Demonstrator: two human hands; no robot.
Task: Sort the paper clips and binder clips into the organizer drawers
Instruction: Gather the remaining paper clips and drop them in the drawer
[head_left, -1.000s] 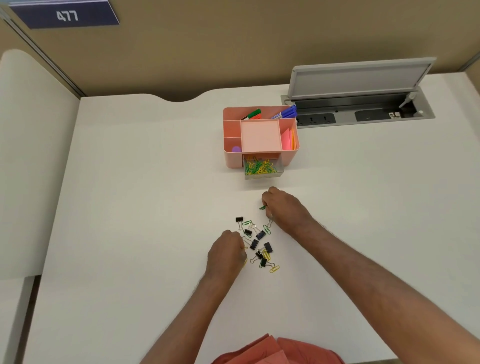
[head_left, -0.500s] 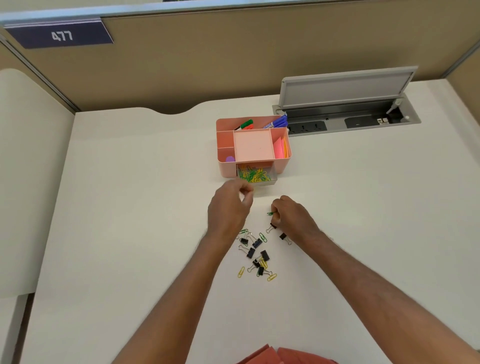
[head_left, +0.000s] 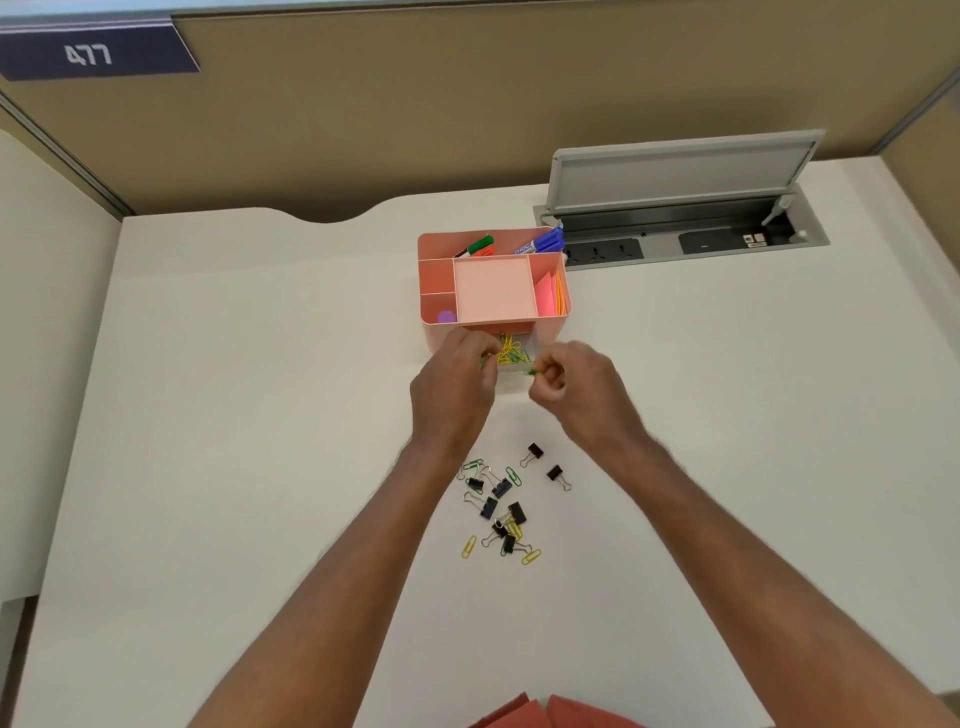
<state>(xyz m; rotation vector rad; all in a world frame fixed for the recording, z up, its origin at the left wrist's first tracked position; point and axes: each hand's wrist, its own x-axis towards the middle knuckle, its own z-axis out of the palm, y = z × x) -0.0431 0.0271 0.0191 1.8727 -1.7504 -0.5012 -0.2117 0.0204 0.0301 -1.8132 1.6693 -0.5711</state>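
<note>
I am seeing two bare forearms reaching up from the bottom edge, no sleeves, watch or rings showing on the left hand (head_left: 451, 395) or the right hand (head_left: 576, 392). Fine hair is showing along both forearms. Reddish-orange clothing (head_left: 550, 713) is peeking in at the bottom edge.

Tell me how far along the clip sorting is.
Partly done. The open drawer of the pink organizer already holds yellow and green paper clips. Both hands are at it: the right hand pinches a green paper clip; what the left hand holds is hidden. A pile of binder clips and several paper clips remain on the desk.
</note>
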